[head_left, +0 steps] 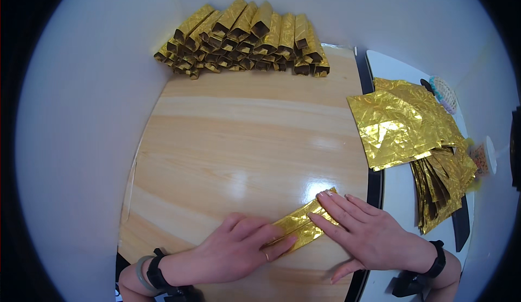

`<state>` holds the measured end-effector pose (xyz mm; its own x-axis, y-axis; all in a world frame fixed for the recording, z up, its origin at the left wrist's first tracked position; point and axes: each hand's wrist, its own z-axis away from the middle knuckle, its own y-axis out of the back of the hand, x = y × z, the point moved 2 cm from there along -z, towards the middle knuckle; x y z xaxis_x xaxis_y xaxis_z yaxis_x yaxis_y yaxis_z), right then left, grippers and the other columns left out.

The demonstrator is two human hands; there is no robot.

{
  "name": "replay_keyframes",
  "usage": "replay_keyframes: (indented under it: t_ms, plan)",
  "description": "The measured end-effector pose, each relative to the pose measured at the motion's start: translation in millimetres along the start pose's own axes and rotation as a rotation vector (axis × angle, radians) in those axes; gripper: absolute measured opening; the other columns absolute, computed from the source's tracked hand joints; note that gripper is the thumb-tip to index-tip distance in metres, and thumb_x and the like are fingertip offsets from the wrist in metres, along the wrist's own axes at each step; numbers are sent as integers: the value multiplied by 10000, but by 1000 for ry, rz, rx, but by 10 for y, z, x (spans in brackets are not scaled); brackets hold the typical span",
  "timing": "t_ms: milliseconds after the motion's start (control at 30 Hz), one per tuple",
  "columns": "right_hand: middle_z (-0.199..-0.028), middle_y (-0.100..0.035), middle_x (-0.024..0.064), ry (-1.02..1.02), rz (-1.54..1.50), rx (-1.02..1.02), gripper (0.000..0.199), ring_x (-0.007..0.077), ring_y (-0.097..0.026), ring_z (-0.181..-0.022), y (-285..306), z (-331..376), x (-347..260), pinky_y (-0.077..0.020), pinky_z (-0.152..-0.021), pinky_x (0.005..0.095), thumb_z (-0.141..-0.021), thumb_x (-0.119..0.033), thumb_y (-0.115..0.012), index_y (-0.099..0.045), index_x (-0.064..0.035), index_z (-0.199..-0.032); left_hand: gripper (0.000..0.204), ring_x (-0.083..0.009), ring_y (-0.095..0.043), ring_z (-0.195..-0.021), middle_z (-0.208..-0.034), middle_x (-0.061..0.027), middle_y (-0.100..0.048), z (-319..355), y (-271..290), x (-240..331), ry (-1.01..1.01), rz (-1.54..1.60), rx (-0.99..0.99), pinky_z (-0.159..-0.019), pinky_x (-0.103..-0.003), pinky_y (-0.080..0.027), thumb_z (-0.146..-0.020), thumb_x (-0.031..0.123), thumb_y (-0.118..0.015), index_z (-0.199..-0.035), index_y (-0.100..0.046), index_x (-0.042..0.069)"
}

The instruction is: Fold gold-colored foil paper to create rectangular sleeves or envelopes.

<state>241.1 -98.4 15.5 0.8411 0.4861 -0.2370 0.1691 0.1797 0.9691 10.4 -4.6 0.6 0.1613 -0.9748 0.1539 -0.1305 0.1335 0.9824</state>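
Okay, your left hand curls on the gold strip, grip unclear; right hand lies flat on it. Strip's near the right edge of the table; open room toward stacked tubes.

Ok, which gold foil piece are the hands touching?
The flat folded strip under the left hand and right hand; the piled tubes and stacked sheets lie untouched.

On your left wrist you wear a smooth, pale grey-green bangle and, beside it, a black strap with a dark, blocky piece. Your right wrist has a similar black band and dark block. A thin ring circles one of your left fingers.
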Motion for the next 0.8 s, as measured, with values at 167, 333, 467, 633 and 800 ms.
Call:
replay_keyframes:
  t_ms: [167, 333, 467, 633, 800]
  plan:
    - [-1476, -341, 239, 24, 39, 9, 999, 335, -362, -1363, -14, 15, 1, -296, -1113, 413, -744, -731, -517, -352, -37, -1443, 467, -276, -515, -1240, -1367, -120, -521, -51, -14, 5, -257, 37, -53, -995, -376, -460, -803, 157, -606, -1251, -594, 27]
    - [-1474, -342, 239, 47, 14, 50, 997, 337, -366, -1358, -30, 21, 1, -301, -1110, 418, -746, -732, -516, -352, -43, -1448, 434, -294, -492, -1276, -1359, -166, -516, -10, 63, 184, -217, -102, -74, -1006, -359, -475, -832, 141, -571, -1233, -573, -27]
    - [-1469, -351, 241, 9, 20, 69, 979, 335, -368, -1358, -46, 37, -2, -301, -1110, 420, -754, -725, -522, -375, -36, -1434, 416, -298, -535, -1226, -1320, -210, -534, 141, 85, 358, -139, -296, -144, -986, -365, -488, -863, 150, -564, -1238, -561, -29]
    - [-1457, -368, 248, 31, 40, 83, 963, 331, -380, -1353, -19, 28, -8, -298, -1112, 422, -762, -716, -530, -394, -26, -1420, 405, -307, -547, -1208, -1307, -222, -539, 232, 165, 445, -53, -291, -165, -988, -378, -485, -872, 152, -561, -1242, -563, -13]
    - [-1455, -381, 231, -3, 66, 100, 996, 305, -389, -1352, -42, 34, -21, -289, -1118, 426, -772, -709, -524, -384, 60, -1388, 425, -313, -538, -1219, -1323, -225, -526, 313, 108, 385, -30, -205, -106, -992, -385, -479, -870, 154, -550, -1274, -560, 21]
